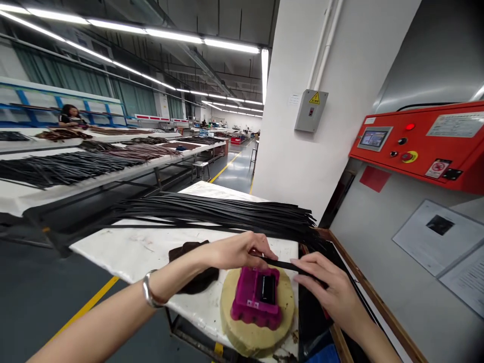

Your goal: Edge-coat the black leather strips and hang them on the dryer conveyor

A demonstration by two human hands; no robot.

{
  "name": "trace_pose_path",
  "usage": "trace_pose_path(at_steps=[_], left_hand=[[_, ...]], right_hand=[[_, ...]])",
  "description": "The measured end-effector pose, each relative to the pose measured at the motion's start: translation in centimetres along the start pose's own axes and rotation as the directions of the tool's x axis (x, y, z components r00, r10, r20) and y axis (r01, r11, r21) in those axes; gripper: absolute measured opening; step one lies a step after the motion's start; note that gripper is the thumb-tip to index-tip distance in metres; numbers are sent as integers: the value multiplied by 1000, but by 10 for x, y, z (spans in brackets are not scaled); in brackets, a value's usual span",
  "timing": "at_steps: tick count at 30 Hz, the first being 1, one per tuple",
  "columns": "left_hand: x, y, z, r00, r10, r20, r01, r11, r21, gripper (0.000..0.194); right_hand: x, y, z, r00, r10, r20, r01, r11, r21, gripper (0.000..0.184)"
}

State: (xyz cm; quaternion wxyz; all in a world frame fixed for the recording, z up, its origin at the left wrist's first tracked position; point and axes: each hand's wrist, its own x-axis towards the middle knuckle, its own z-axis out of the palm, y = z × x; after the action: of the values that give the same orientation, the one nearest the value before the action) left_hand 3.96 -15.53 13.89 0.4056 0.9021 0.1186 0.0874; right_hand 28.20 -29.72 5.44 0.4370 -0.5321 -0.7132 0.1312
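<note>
One left hand [238,252], one right hand [328,287] — one magenta block [245,307], one round tan pad [257,338]

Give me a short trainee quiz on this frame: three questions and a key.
1. Which wrist wears the silver bangle, left or right?
2. True or false: the magenta block sits on the round tan pad.
3. What do the left hand and right hand both touch?

Key: 1. left; 2. true; 3. a black strap.
</note>
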Motion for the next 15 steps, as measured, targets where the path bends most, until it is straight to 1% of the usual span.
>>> trace_pose_path(at_steps=[1, 2, 3, 5, 7, 8, 10, 13, 15], left_hand=[[1, 0, 7, 1000, -15, -27, 15, 1000, -20, 23], [1, -1, 12, 996, -56, -69, 53, 997, -53, 23], [0, -4, 17, 986, -119, -114, 107, 989, -106, 24], [-3, -13, 23, 952, -266, -152, 223, 942, -251, 24], [-6, -26, 28, 921, -367, -133, 294, 876, -382, 25], [-7, -32, 30, 911, -392, -128, 308, 853, -421, 25], [-7, -44, 36, 898, -421, -126, 319, 821, -474, 26], [-8, -54, 46, 886, -450, -109, 325, 772, -547, 30], [-10, -57, 50, 890, -447, -91, 320, 755, -573, 33]], right_hand=[[4, -4, 8, 999, -50, -8, 50, 999, -10, 26], [7, -8, 13, 998, -64, -2, 64, 998, -15, 26], [8, -10, 16, 999, -40, 13, 41, 999, -16, 26], [8, -10, 16, 994, 74, 74, -73, 997, -17, 28], [6, -8, 15, 968, 192, 160, -190, 981, -29, 33], [5, -7, 16, 953, 230, 197, -228, 973, -32, 35], [4, -7, 20, 935, 260, 240, -264, 964, -15, 32], [4, -8, 30, 936, 252, 246, -261, 965, 6, 24], [3, -8, 34, 937, 237, 255, -252, 967, 25, 24]])
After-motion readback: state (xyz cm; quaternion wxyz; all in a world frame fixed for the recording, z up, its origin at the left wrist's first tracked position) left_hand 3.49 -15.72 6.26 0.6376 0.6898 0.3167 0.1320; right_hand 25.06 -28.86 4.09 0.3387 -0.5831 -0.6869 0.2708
